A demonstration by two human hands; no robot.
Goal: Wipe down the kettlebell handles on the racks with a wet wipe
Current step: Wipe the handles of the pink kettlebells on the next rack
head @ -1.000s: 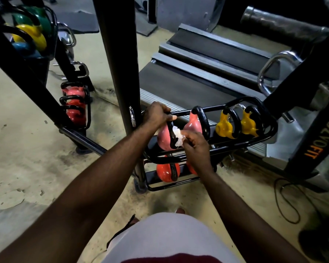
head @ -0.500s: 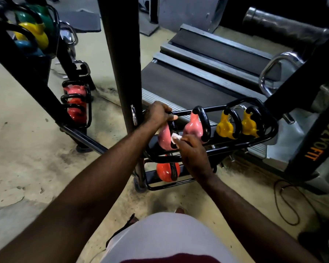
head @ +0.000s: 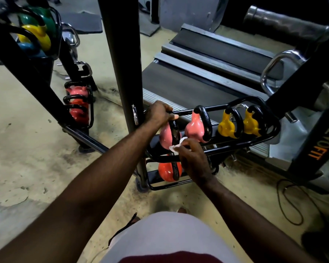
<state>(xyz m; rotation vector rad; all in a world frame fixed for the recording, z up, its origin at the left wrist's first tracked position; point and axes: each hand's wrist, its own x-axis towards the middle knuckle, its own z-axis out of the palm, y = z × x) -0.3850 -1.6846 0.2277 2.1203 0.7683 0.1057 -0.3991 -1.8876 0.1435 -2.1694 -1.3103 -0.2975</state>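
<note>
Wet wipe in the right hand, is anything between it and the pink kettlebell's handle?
Nothing visible: the right hand presses the wet wipe against the handle, just below where the left hand grips it.

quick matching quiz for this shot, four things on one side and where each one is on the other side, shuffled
Things:
1 wet wipe
2 left hand
3 yellow kettlebells
4 orange kettlebell

Places:
a lower shelf of the rack
b right end of the upper shelf
c gripping the top of the pink kettlebell handle
d pinched in the right hand

Pairs: 1-d, 2-c, 3-b, 4-a
</note>
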